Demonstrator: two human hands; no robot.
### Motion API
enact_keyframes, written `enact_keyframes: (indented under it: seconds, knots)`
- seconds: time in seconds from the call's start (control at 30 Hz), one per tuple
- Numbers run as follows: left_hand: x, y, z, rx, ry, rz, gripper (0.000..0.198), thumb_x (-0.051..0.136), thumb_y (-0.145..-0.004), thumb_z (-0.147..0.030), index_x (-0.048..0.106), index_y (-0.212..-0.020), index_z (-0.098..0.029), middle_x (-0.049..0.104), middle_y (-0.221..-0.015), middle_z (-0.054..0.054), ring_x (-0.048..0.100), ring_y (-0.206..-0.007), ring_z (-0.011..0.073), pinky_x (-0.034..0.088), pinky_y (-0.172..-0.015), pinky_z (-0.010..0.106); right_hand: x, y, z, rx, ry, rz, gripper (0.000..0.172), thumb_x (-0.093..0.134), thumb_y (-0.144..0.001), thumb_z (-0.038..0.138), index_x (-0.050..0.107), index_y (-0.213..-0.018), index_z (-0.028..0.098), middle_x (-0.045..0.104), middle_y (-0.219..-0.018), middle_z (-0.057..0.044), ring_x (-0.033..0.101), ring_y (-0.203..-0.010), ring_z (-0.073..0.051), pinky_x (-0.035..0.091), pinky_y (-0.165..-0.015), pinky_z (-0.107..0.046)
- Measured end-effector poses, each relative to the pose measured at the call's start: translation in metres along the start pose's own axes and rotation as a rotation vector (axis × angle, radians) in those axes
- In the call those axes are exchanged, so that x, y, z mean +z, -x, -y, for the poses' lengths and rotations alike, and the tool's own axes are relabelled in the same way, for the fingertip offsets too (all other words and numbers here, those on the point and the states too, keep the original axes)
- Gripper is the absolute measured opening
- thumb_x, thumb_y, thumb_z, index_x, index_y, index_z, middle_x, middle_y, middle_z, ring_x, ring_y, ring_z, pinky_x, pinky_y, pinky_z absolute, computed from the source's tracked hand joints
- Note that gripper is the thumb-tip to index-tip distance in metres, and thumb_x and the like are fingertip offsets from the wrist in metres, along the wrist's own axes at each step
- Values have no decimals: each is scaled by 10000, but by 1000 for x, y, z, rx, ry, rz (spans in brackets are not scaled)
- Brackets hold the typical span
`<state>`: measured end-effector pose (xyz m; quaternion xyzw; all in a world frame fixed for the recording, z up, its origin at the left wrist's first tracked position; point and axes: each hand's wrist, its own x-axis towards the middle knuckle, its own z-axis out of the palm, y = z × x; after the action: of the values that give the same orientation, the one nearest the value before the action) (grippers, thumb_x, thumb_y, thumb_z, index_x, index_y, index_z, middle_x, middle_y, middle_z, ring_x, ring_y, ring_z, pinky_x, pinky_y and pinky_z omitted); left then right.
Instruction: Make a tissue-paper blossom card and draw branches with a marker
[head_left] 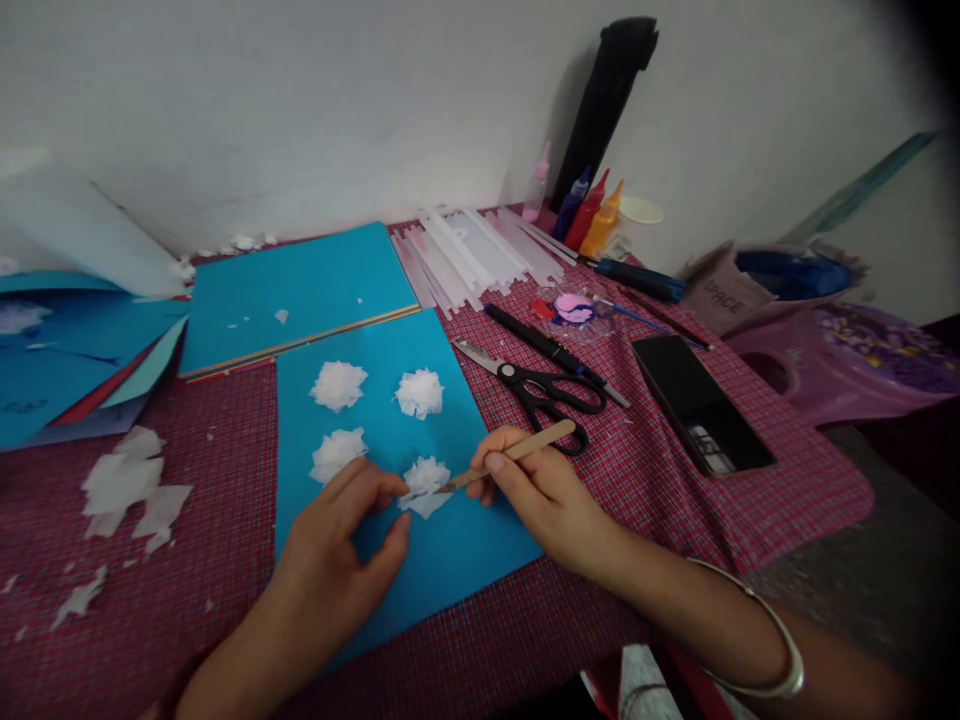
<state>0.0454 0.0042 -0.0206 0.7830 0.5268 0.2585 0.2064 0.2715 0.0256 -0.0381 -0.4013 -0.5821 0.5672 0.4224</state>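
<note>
Tissue puff (425, 485), white and ruffled, lies on a blue sheet (457, 560) near the middle of the table, the nearest and rightmost of four. The left hand (337, 545) rests on the sheet just to its left. The fingers are bent, the forefinger tip touches the puff's left edge, and the thumb sits a little nearer with a narrow gap between them, so the hand grips nothing. The right hand (536, 490) is closed around a wooden stick (517, 452), pinched between thumb and fingers. The stick slants down to the left and its tip meets the puff's right side. A silver bangle (772, 640) circles that forearm.

Three more white puffs (339, 385) sit farther up the same sheet, well apart from one another. The sheet lies on a red checked cloth (210, 560). Just right of it are black-handled scissors (540, 385) with a black pen (540, 345) beyond them, and farther right a dark phone (697, 400) lies flat. At the far side are a stack of blue paper (292, 290), a spread of white strips (480, 250), a small paint palette (574, 310) and coloured squeeze bottles (589, 210) by the wall. Torn tissue scraps (127, 490) lie on the cloth to the left.
</note>
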Motion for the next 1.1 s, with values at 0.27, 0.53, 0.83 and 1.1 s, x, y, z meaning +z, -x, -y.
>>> enact_keyframes:
  seconds: [0.27,0.53,0.83,1.1]
  knots:
    - [8,20,26,81,-101,-31,137,487,-955,-243,554,-1070,-273,562,-1111,10,555,-1076,175,488,-930,338,-1,5,3,-194,270,32,240,434,-996,212,640,-873,205,671,-830,-29,636,-769,-152,497,-708,-306]
    - [10,18,26,69,-75,-45,187,460,-936,-182,540,-1074,-280,558,-1108,19,548,-1089,188,529,-891,357,-4,4,0,-129,178,-29,194,484,-980,241,653,-890,217,684,-799,-18,653,-755,-156,511,-699,-304]
    - [5,14,22,127,-37,-65,157,457,-927,-146,529,-1033,-238,576,-1033,42,578,-1021,197,535,-842,368,-2,2,4,43,-160,-96,218,563,-955,382,633,-838,213,663,-635,18,633,-626,-132,508,-634,-255]
    - [3,1,2,375,-382,-22,94,467,-949,-195,560,-940,-184,607,-892,51,561,-825,241,474,-743,402,-4,-1,6,87,10,-176,229,577,-929,401,624,-845,193,663,-672,-2,616,-599,-133,498,-573,-251]
